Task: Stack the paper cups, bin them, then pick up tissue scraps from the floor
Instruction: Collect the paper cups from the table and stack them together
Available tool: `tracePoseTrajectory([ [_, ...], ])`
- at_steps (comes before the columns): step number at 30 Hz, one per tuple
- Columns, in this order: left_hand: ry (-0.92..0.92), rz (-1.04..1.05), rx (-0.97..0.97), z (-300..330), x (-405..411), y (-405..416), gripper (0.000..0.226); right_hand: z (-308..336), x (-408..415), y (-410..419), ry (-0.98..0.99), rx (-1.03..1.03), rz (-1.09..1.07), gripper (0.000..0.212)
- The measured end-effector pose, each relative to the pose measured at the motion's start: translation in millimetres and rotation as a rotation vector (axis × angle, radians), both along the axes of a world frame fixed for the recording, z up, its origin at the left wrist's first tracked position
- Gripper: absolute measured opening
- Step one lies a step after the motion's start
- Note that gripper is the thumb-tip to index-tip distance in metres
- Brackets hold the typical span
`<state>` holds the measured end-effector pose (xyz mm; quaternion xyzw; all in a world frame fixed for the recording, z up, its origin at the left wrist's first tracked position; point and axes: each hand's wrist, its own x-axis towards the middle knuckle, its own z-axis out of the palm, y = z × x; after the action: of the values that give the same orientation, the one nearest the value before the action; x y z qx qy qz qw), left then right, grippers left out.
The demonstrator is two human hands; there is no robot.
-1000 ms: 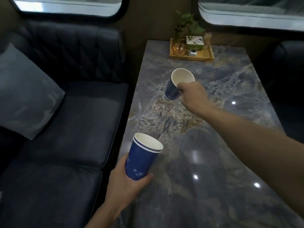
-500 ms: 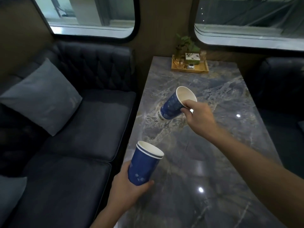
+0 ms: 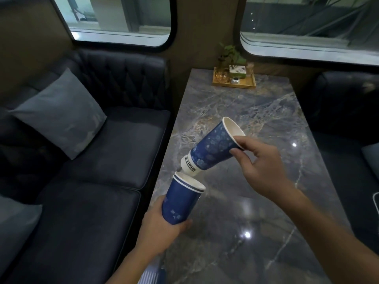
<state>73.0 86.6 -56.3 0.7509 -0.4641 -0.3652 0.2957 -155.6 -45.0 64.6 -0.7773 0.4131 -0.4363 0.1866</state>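
Note:
My left hand [image 3: 159,230] grips a stack of blue paper cups [image 3: 180,201] near its base, tilted slightly with the mouth up; two nested rims show at the top. My right hand [image 3: 259,162] pinches the rim of another blue paper cup [image 3: 213,148], tilted so its white-banded base points down at the mouth of the stack. That base hangs just above the stack's rim, touching or nearly so. Both cups are held over the left edge of the marble table [image 3: 266,222]. No tissue scraps or bin are in view.
A wooden tray [image 3: 233,84] with a small plant and jars sits at the table's far end under the windows. A dark sofa [image 3: 102,181] with grey cushions [image 3: 59,113] runs along the left. Another dark seat [image 3: 344,103] stands on the right.
My right hand has carried its cup toward me and down, bringing its base to the mouth of the stack in my left hand. My view has pulled back.

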Motion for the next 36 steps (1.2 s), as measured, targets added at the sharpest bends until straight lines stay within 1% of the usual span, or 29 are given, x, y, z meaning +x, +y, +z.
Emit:
tracePoseTrajectory([
  [6,-0.030,-0.047,0.003,6.6,-6.9,8.4,0.067,-2.8,-9.3,24.5,-0.049,0.049,-0.038,0.026],
  [10,-0.032,-0.068,-0.019,7.8,-9.4,13.2,0.070,-10.7,-13.4,31.8,-0.012,0.106,-0.007,0.024],
  [16,-0.100,-0.117,-0.049,7.3,-14.2,14.3,0.077,-26.6,-9.8,43.6,-0.080,0.270,0.020,0.024],
  [20,-0.171,-0.156,-0.057,6.5,-20.4,14.0,0.074,-37.9,1.9,61.4,-0.156,0.452,0.087,0.018],
  [21,-0.180,-0.161,-0.057,6.2,-22.7,13.5,0.073,-42.1,6.9,67.7,-0.143,0.492,0.105,0.020],
  [23,-0.185,-0.178,-0.064,6.4,-26.8,14.4,0.074,-53.1,16.9,82.1,-0.059,0.560,0.116,0.031],
  [24,-0.179,-0.190,-0.067,6.6,-28.5,15.7,0.074,-58.8,20.0,88.8,-0.004,0.565,0.098,0.037],
  [26,-0.161,-0.216,-0.062,7.4,-31.6,19.0,0.073,-67.5,21.3,99.1,0.047,0.554,0.055,0.041],
  [28,-0.150,-0.237,-0.057,9.2,-35.1,21.7,0.071,-71.3,18.2,104.1,0.047,0.561,0.035,0.042],
  [32,-0.196,-0.270,-0.039,15.2,-43.8,22.9,0.065,-72.2,13.1,106.7,0.053,0.568,0.023,0.042],
  [36,-0.193,-0.275,-0.012,18.5,-49.6,22.3,0.070,-71.2,9.3,106.5,0.054,0.546,0.020,0.043],
])
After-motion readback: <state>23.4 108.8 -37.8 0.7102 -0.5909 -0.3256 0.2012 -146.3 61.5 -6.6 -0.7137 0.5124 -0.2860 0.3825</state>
